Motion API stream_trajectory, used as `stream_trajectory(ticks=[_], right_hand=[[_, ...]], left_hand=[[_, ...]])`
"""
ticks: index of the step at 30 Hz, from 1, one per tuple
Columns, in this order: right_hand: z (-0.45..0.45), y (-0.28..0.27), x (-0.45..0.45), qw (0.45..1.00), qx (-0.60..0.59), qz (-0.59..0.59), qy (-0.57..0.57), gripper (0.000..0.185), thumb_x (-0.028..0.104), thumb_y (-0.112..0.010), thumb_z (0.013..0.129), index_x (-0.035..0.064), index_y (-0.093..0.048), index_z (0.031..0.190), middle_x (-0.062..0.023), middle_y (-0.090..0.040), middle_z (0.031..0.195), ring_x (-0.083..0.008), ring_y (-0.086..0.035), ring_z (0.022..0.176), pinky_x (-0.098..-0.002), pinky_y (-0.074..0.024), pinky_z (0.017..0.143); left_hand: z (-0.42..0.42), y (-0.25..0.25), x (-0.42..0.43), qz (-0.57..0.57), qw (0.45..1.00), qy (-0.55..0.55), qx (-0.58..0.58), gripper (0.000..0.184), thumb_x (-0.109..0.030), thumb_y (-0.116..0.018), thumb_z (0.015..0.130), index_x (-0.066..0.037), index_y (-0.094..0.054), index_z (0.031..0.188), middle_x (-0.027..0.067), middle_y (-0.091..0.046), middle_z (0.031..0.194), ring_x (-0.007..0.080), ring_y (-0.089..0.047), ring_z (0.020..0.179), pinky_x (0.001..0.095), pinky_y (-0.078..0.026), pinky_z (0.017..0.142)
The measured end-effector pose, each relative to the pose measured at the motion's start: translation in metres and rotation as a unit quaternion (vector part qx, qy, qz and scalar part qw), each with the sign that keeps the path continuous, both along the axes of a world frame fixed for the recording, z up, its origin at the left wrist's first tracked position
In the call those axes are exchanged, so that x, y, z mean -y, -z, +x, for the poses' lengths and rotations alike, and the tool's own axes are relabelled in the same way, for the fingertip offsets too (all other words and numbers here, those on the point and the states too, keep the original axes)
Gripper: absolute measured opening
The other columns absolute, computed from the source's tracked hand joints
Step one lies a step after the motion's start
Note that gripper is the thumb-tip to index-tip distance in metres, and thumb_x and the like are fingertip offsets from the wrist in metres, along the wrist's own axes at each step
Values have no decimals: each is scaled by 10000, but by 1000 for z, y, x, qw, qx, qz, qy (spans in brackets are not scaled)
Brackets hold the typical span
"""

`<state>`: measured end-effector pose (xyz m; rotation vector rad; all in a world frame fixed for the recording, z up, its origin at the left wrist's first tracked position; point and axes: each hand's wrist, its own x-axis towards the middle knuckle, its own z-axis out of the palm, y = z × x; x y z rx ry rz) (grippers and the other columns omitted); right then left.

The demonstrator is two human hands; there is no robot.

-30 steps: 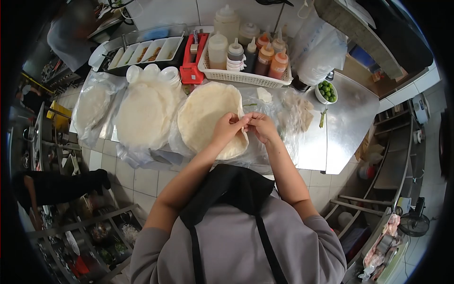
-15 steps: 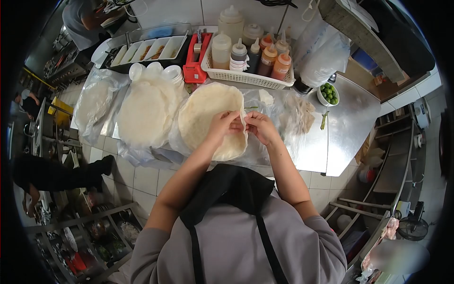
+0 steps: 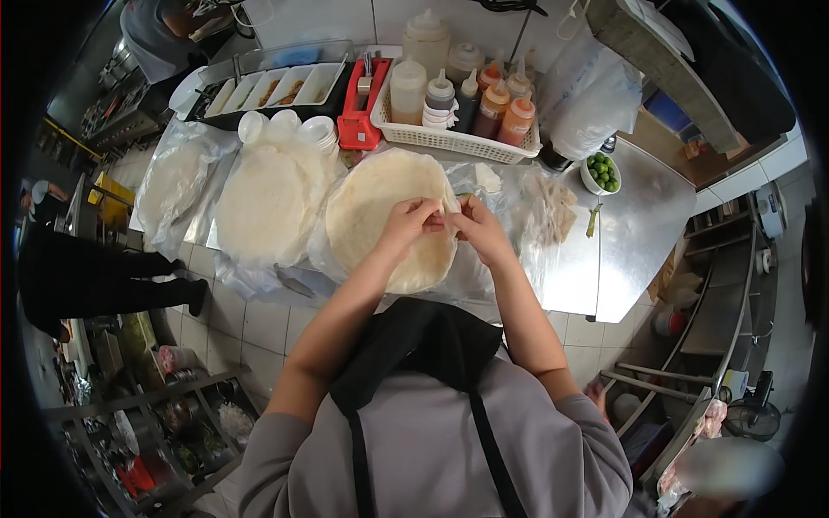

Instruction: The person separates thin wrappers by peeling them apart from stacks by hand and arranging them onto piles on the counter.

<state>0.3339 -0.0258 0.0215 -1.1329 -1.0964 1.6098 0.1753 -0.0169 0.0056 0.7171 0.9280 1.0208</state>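
A pale round wrapper sheet [image 3: 367,203] lies on plastic on the metal counter in front of me. My left hand [image 3: 411,226] pinches the sheet's right edge, fingertips together. From the other side, my right hand [image 3: 479,229] closes its fingers on the same edge, close to the left fingertips. To the left lies a stack of round wrappers [image 3: 263,207], and farther left a plastic-wrapped stack [image 3: 175,186]. A small white piece [image 3: 488,178] rests beyond my right hand.
Behind the sheet stand a white basket [image 3: 458,141] of sauce bottles, a red dispenser [image 3: 359,104] and a tray of fillings [image 3: 263,91]. Green limes fill a bowl [image 3: 600,173] at right. Co-workers are at far left [image 3: 95,281] and upper left [image 3: 155,39].
Both hands stay at the sheet's right edge, with small shifts of the fingers. The co-worker at the left has moved, and a blurred shape has appeared at the lower right.
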Motion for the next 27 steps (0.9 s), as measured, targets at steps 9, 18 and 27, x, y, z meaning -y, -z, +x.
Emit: stream_trajectory(ticks=[9,18,27], right_hand=[[3,14,-6,998,7,-14,60,146,22,-534,763,-1,-516,906,-42,-572,747,-104,-533,599,-236,-436,518],[-4,5,-4,998,16,-5,68,149,18,-539,767,1,-518,914,-54,-583,771,-118,-559,633,-253,-466,537],[-17,-12,5,986,111,102,68,260,7,-575,771,7,-438,992,-55,-564,774,-100,-538,629,-222,-450,527]], left_hand=[[-2,-7,14,144,953,94,-247,178,-173,-643,786,-35,-537,817,8,-544,746,65,-523,668,220,-436,577],[8,-19,31,258,859,-11,-442,207,-123,-618,729,16,-513,842,112,-548,737,193,-564,650,291,-450,611],[2,-14,29,264,853,-33,-449,179,-145,-544,806,17,-499,745,165,-540,632,310,-558,594,378,-432,566]])
